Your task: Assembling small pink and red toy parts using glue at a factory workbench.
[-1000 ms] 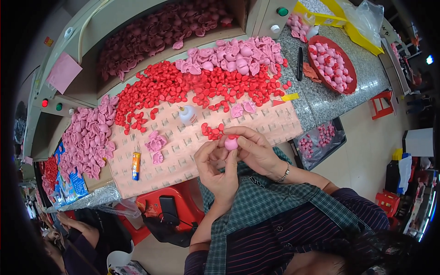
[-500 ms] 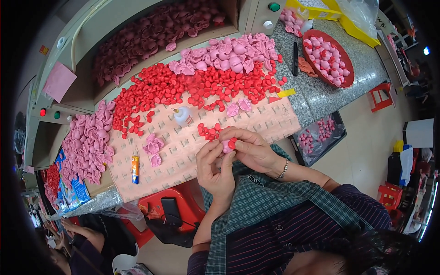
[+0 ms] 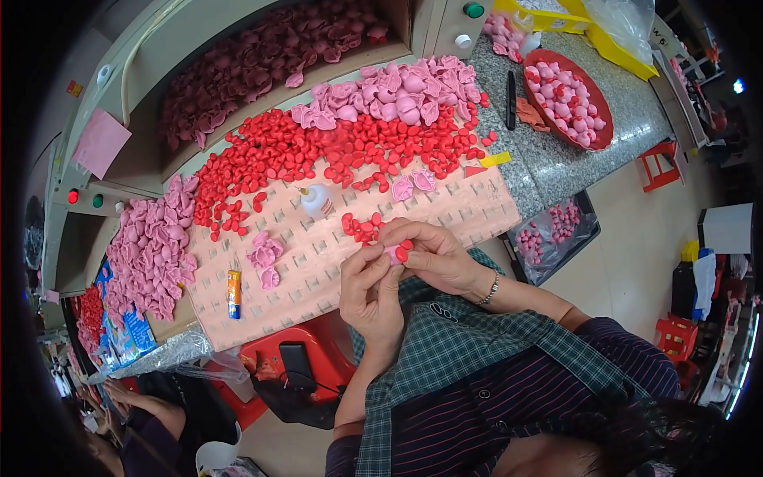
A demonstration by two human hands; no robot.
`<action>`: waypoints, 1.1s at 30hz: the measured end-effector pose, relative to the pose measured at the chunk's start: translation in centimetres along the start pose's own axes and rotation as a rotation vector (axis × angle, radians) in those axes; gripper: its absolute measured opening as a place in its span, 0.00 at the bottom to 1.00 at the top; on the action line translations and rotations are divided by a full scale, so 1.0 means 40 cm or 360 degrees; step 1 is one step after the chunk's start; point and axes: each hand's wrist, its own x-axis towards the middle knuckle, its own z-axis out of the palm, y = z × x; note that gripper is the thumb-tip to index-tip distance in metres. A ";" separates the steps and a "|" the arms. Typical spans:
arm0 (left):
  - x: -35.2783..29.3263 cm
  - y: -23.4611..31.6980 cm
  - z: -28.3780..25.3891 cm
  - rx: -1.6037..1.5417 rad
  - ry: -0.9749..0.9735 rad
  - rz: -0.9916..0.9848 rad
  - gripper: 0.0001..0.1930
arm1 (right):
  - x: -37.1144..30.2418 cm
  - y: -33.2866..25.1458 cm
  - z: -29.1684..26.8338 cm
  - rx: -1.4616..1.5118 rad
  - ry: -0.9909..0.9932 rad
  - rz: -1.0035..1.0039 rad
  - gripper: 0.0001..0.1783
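In front of my apron, my left hand point(image 3: 369, 294) and my right hand point(image 3: 433, 258) meet over the mat's near edge. Both are closed in a pinch on one small pink piece point(image 3: 391, 254) with a glossy red part point(image 3: 404, 250) against its right side. My fingertips hide much of the pink piece. Just beyond them lies a little pile of red pieces point(image 3: 362, 227). A white squeeze bottle point(image 3: 316, 201) stands farther left on the patterned mat point(image 3: 318, 262). Loose pink shells point(image 3: 265, 253) rest left of my hands, and two more pink shells point(image 3: 404, 188) beyond them.
Large heaps of red pieces point(image 3: 278, 155) and pink shells point(image 3: 151, 254) line the mat's far side. A glue tube point(image 3: 234, 294) lies left. At right are a red bowl point(image 3: 602, 95) and a lower black crate point(image 3: 592, 211). A red stool point(image 3: 326, 358) and another person point(image 3: 155, 413) are lower left.
Both hands stay in nearly the same place. The pink piece and its red part have turned slightly between my fingers.
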 end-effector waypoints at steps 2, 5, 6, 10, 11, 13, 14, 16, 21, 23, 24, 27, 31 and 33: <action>0.001 0.006 -0.002 -0.0057 -0.0003 -0.0023 0.10 | 0.007 0.000 0.001 -0.0084 -0.0046 -0.0048 0.14; 0.003 0.008 -0.008 -0.0085 -0.0012 -0.0105 0.09 | 0.007 -0.001 0.004 -0.0210 -0.0076 -0.0106 0.13; 0.003 0.006 -0.011 -0.0084 -0.0003 -0.0106 0.09 | 0.006 -0.002 0.004 -0.0251 -0.0058 -0.0115 0.13; 0.001 0.003 -0.017 -0.0180 -0.0029 -0.0215 0.08 | 0.006 -0.003 0.003 -0.0364 -0.0086 -0.0132 0.13; 0.001 0.003 -0.018 -0.0220 -0.0027 -0.0247 0.07 | 0.004 -0.004 0.006 -0.0347 -0.0060 -0.0099 0.13; -0.001 0.004 -0.023 -0.0229 -0.0048 -0.0272 0.08 | 0.004 -0.005 0.008 -0.0326 -0.0039 -0.0062 0.13; -0.002 0.005 -0.026 -0.0241 -0.0073 -0.0297 0.08 | 0.004 -0.005 0.009 -0.0323 -0.0039 -0.0051 0.13; -0.001 0.003 -0.026 -0.0237 -0.0069 -0.0302 0.08 | 0.007 -0.006 0.008 -0.0323 -0.0037 -0.0043 0.13; 0.003 0.003 -0.025 -0.0227 -0.0086 -0.0292 0.09 | 0.007 -0.005 0.002 -0.0359 -0.0040 -0.0067 0.14; 0.005 0.012 -0.021 -0.0248 -0.0089 -0.0307 0.09 | 0.012 -0.014 0.007 -0.0233 -0.0044 -0.0019 0.15; 0.004 0.018 -0.017 -0.0248 -0.0095 -0.0305 0.09 | 0.015 -0.019 0.011 -0.0107 -0.0048 0.0028 0.16; 0.000 0.028 -0.009 -0.0415 -0.0026 -0.0453 0.08 | 0.006 -0.032 0.014 0.0147 -0.0052 0.0245 0.20; 0.010 0.014 -0.008 -0.0097 -0.0090 -0.0060 0.10 | 0.002 -0.011 -0.002 0.0067 -0.0124 0.0158 0.21; 0.008 0.001 -0.011 0.0019 -0.0107 0.0057 0.10 | -0.002 -0.013 0.001 -0.0015 -0.0078 0.0183 0.21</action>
